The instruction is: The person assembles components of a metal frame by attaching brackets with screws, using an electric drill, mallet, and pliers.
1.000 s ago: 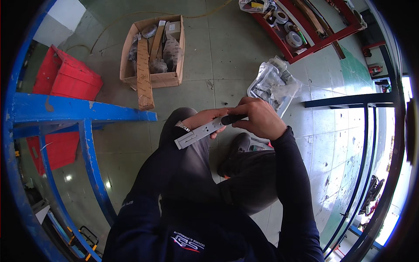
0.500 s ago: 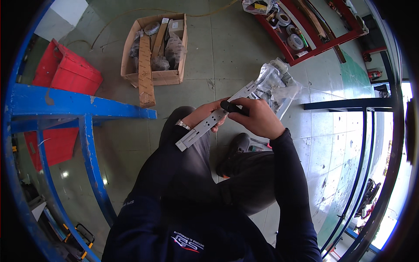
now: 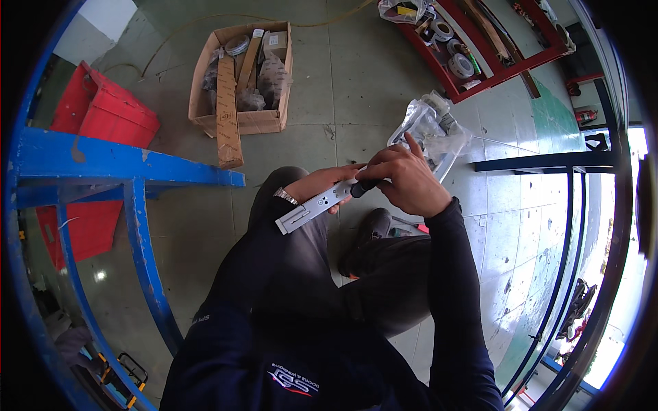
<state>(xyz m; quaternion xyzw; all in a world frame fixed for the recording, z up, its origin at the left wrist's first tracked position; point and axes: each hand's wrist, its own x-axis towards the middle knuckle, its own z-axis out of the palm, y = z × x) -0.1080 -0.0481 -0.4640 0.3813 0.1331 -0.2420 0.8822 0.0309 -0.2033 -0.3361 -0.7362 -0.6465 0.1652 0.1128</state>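
A long silver metal strip with holes and a slot (image 3: 301, 216) lies slantwise over my raised left knee. My left hand (image 3: 317, 183), with a metal watch at its wrist, grips the strip from beneath and from its far side. Against the strip's middle my right hand (image 3: 411, 183) holds a short black-handled tool (image 3: 364, 187). Its fingers are closed round the handle, except for one finger lifted upward. The tool's working tip is hidden, so its exact kind does not show. The strip's far end is covered by the right hand.
Beyond my hands, clear plastic packaging (image 3: 439, 130) lies on the floor. Ahead stands an open cardboard box (image 3: 264, 122) of parts. A red rack (image 3: 473, 85) with tape rolls is at far right. Blue metal frames (image 3: 137, 161) flank my left; a dark frame (image 3: 572, 164) stands right.
My right hand has shifted its grip on the black handle, and one finger now points up. The handle has tilted. The strip has rolled slightly, and its far end is now hidden.
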